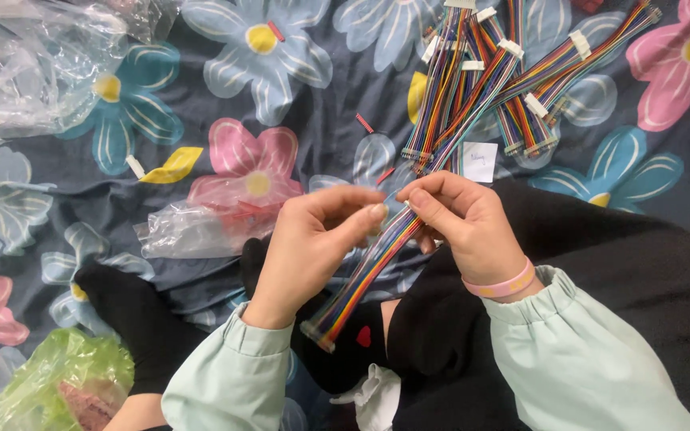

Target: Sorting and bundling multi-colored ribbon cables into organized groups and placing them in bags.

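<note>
A flat rainbow-coloured ribbon cable (365,271) runs diagonally from near my lap up to my fingers. My left hand (313,243) pinches it near its upper end with thumb and forefinger. My right hand (461,219), with a pink wristband, grips the same cable end from the right side. A clear connector sits at the cable's lower end. Both sleeves are pale green.
A pile of similar rainbow cable bundles (485,84) with white ties lies ahead on the flowered blue cloth (225,104). Clear plastic bags lie at the top left (25,64) and centre left (189,227). A green bag (61,391) sits bottom left. A small white paper slip (479,161) lies by the bundles.
</note>
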